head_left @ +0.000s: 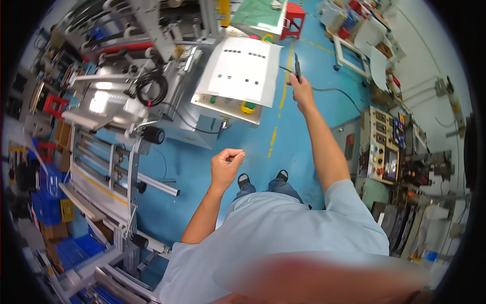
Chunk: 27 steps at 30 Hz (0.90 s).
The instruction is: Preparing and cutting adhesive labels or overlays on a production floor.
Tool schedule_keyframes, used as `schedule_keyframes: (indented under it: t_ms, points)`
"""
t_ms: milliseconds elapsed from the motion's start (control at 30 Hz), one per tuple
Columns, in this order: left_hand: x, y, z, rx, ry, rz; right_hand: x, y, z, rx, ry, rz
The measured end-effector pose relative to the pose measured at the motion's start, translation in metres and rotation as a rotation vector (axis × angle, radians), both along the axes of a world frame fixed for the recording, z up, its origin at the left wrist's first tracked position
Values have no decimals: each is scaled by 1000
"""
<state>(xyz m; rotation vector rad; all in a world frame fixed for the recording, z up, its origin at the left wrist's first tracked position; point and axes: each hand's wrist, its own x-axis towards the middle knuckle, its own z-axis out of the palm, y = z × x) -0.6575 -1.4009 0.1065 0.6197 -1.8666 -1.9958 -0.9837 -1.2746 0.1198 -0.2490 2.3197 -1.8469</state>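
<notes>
The right hand (302, 91) is stretched out well ahead of the body, just to the right of the white cabinet (238, 76), its fingers closed around a slim dark pen-like tool (297, 68) that points upward from the fist; a thin dark cable (334, 92) runs away from the hand across the blue floor (202, 167), further to the right of the cabinet. The left hand (226, 164) hangs nearer the body, below the cabinet's front edge, with the fingers curled in and the thumb pressed against the fingertips as if pinching something small; whether anything sits between them cannot be told. The cabinet's flat white top carries rows of small dark parts, and its front panel bears a green button (212, 100) and a yellow-ringed knob (248, 107); a yellow line (283, 91) painted on the floor passes between the cabinet and the right hand. Left of the cabinet stands a steel machine with rollers (101, 162) and a coil of black cable (152, 86); far to the right of the cabinet sits a worn control panel (382, 147) with switches and a small screen; behind the cabinet stands a red stool (293, 20).
</notes>
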Motion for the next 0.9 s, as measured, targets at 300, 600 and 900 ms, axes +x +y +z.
schedule_keyframes:
  t_ms: [300, 600, 900]
  points:
    - [-73, 98, 9, -37, -54, -651, 233, 156, -19, -171, -161, -16]
    - [-51, 295, 3, 350, -274, -1525, 392, 325, 16, -218, 174, -444]
    - [109, 506, -6, 652, -1067, -1977, 620, 452, -18, 80, 237, -969]
